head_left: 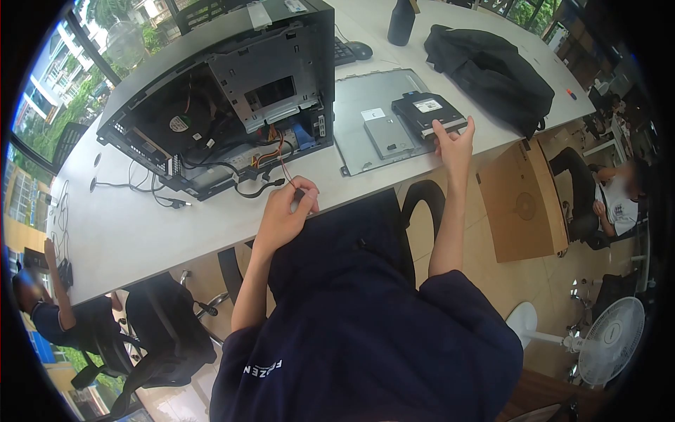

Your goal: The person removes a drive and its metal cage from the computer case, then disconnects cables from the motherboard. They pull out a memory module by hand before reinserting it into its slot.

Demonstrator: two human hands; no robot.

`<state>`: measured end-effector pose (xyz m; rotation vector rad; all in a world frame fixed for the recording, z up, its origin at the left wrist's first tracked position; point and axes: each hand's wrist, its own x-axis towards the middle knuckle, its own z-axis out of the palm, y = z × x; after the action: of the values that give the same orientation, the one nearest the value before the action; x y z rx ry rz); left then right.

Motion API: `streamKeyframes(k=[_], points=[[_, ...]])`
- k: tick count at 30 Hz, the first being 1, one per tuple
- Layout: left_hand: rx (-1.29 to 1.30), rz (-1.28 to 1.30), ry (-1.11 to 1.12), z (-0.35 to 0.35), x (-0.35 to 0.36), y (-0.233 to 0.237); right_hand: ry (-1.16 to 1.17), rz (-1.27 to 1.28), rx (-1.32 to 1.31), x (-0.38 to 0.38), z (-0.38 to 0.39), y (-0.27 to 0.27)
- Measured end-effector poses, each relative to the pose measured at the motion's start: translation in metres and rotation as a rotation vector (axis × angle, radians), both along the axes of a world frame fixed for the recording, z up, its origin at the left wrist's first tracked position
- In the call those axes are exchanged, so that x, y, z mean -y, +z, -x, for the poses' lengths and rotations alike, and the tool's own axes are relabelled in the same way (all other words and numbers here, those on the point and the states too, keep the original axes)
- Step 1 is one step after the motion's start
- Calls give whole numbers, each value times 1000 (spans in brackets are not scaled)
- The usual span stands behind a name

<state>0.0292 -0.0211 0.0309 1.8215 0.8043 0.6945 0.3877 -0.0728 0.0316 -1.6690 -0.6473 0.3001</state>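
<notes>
My left hand (290, 209) is closed at the table's front edge, pinching the end of a thin red cable (283, 160) that runs out of the computer case. The opened desktop computer case (218, 105) has its inside facing me, with a fan, wires and a metal drive bracket (256, 77) showing. My right hand (453, 144) grips the front edge of a black optical drive (427, 112) with a white label. Beside that drive, a silver hard drive (389, 136) lies on the grey metal side panel (358, 98). Black cables (256, 186) hang out near my left hand.
A black bag (492, 70), a dark bottle (401, 22), a mouse (361, 50) and a keyboard (343, 53) are farther back. A cardboard box (520, 204) and a white fan (610, 341) stand at right. Other people sit at both sides.
</notes>
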Motion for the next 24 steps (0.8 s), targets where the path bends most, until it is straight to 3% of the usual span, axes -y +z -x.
streamKeyframes(k=[6, 8, 9, 11, 13, 15, 16, 19, 21, 23, 24], points=[[47, -48, 25, 3, 2, 0, 38, 171, 72, 3, -1, 9], [-85, -526, 177, 5, 10, 13, 45, 190, 93, 5, -3, 10], [-90, -533, 183, 11, 13, 20, 45, 216, 114, 5, -3, 11], [-386, -379, 369, 28, 22, 36, 25, 197, 116, 5, 0, 12], [-433, -421, 444, 47, 29, 50, 105, 211, 166, 2, -1, 18], [-334, -399, 495, 72, 28, 60, 97, 86, 190, -7, 6, 17], [-339, -402, 503, 84, 28, 72, 206, -12, 205, -11, 10, 23], [-276, -636, 326, 119, 28, 103, 344, -176, 218, -27, 38, 54], [-185, -417, 334, 135, 26, 114, 505, -343, 370, -45, 50, 74], [143, -382, 713, 136, 27, 125, 595, -425, 396, -57, 68, 98], [195, -580, 759, 138, 21, 131, 682, -495, 422, -64, 75, 110]])
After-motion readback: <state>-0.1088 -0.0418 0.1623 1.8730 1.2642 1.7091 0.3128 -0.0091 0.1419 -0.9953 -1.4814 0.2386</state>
